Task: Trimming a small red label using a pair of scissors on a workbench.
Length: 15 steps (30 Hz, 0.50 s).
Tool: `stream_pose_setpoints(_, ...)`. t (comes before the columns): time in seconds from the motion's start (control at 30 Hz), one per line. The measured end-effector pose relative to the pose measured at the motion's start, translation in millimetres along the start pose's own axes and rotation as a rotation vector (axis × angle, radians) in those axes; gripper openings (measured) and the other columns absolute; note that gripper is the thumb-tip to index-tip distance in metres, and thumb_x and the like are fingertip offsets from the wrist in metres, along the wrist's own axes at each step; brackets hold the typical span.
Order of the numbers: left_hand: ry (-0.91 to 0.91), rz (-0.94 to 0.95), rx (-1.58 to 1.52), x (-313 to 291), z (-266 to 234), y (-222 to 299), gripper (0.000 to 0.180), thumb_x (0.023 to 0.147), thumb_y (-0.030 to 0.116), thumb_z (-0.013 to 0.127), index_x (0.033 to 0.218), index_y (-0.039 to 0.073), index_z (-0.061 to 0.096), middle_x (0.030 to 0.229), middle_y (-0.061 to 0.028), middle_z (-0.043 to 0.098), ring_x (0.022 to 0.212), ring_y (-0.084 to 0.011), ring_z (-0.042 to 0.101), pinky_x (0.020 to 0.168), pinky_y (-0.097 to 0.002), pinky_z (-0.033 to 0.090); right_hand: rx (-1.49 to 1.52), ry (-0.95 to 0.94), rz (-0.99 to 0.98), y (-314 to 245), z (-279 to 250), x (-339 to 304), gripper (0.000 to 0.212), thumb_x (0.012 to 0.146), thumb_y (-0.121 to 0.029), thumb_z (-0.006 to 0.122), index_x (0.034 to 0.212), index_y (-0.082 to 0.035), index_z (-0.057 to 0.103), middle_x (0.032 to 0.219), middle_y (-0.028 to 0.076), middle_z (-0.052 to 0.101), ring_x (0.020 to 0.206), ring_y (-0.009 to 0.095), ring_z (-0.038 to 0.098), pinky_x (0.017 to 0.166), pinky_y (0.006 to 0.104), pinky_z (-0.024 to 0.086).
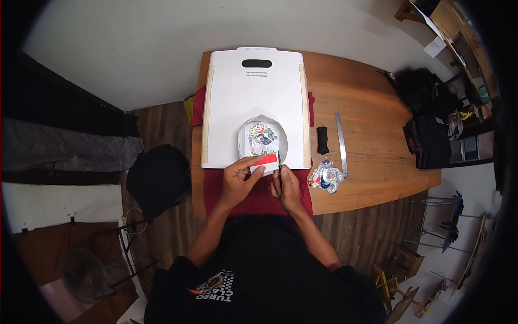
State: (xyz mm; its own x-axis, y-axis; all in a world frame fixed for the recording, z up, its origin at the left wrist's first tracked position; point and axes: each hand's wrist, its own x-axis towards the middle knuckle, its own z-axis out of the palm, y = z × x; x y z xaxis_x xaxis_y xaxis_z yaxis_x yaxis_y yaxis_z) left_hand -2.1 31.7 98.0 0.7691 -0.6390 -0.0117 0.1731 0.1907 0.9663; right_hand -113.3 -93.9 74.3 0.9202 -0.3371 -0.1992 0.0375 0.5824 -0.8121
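My left hand (pixel 240 179) pinches a small red and white piece of card or sticker sheet (pixel 265 163) between thumb and fingers. My right hand (pixel 286 186) is closed around what looks like a pair of scissors (pixel 279 159), whose dark blades point away from me at the card's right edge. Its handles are mostly covered by my fingers. Just beyond both hands, a round white bowl (pixel 285 141) holds many small colourful printed pieces (pixel 262 134). Under the bowl lies a large white panel (pixel 226 102) with a dark oval slot at its far end.
Right of the panel, the wooden table (pixel 367 162) bears a black rolled item (pixel 322 140), a metal ruler (pixel 341 143) and a heap of printed scraps (pixel 326 176). Maroon cloth (pixel 216 189) lies beneath the panel. Dark clothes (pixel 429 140) sit at the table's right end.
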Motion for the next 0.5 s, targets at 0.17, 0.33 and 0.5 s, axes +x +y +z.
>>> stream_pose_setpoints(0.17, 0.037, 0.02, 0.032, 2.2, -0.4, 2.1, 0.032, 0.092, -0.009, 0.065, 0.125, -0.007, 0.064, 0.116, -0.0148, 0.066, 0.098, -0.0133, 0.065, 0.083, -0.024, 0.057, 0.03, -0.045, 0.023, 0.3, -2.5, -6.2, 0.036, 0.111, -0.036, 0.034, 0.097, -0.006, 0.048, 0.055, -0.003, 0.029, 0.042, 0.007, 0.024, 0.042, 0.0244, 0.026)
stream_pose_setpoints(0.33, 0.018, 0.034, 0.046, 2.0, -2.5, -0.5, 0.032, 0.092, -0.009, 0.065, 0.125, -0.007, 0.064, 0.116, -0.0143, 0.066, 0.097, -0.0128, 0.065, 0.082, -0.0239, 0.057, -0.014, -0.026, 0.023, 6.4, 0.2, -9.1, 0.037, 0.111, -0.037, 0.033, 0.098, -0.006, 0.047, 0.056, -0.004, 0.029, 0.043, 0.007, 0.023, 0.043, 0.0247, 0.025)
stream_pose_setpoints(0.5, 0.04, 0.019, 0.013, 0.9, 0.7, 3.2, 0.032, 0.092, -0.008, 0.065, 0.125, -0.007, 0.064, 0.115, -0.0139, 0.066, 0.096, -0.0126, 0.065, 0.082, -0.0238, 0.056, 0.025, -0.028, 0.007, 4.2, 3.3, -9.6, 0.037, 0.111, -0.038, 0.033, 0.097, -0.006, 0.047, 0.057, -0.003, 0.029, 0.043, 0.008, 0.024, 0.043, 0.0247, 0.025)
